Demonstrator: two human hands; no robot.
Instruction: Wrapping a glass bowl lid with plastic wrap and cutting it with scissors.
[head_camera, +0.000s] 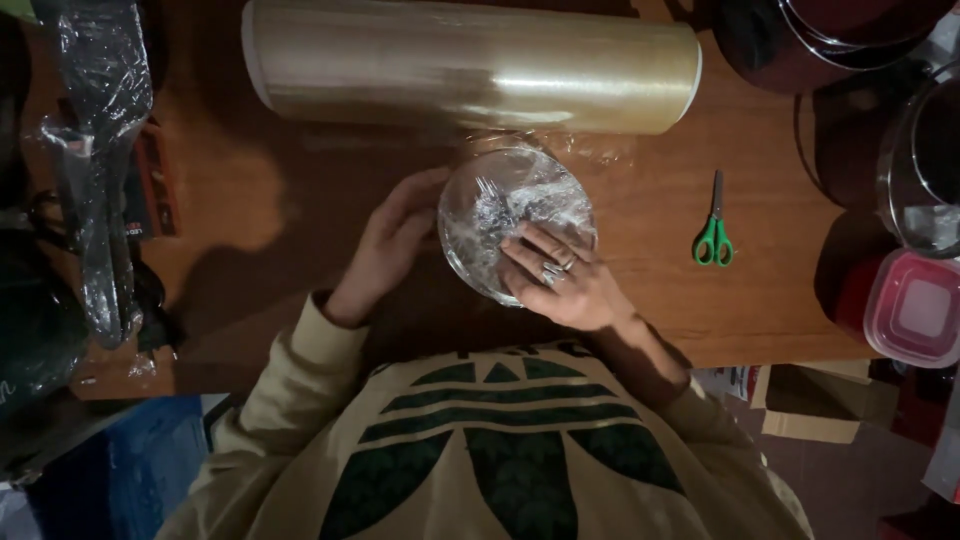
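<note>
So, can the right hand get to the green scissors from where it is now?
Probably yes. The right hand rests on the wrapped bowl, and the green scissors lie on bare table further to its right, with nothing between them.

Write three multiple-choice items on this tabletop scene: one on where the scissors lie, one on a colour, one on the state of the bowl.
1. Where do the scissors lie?
A. Inside the bowl
B. On the table, on the right hand's side of the bowl
C. On top of the roll

2. What colour are the scissor handles?
A. Green
B. Red
C. Yellow

3. How is the glass bowl?
A. Bare and upside down
B. Covered with clear film
C. Shut with a red lid

Answers:
1 B, they rest on the wooden table past the right hand.
2 A, both loops are green.
3 B, crinkled film stretches over it, from the film roll behind, with the left hand at its side.
</note>
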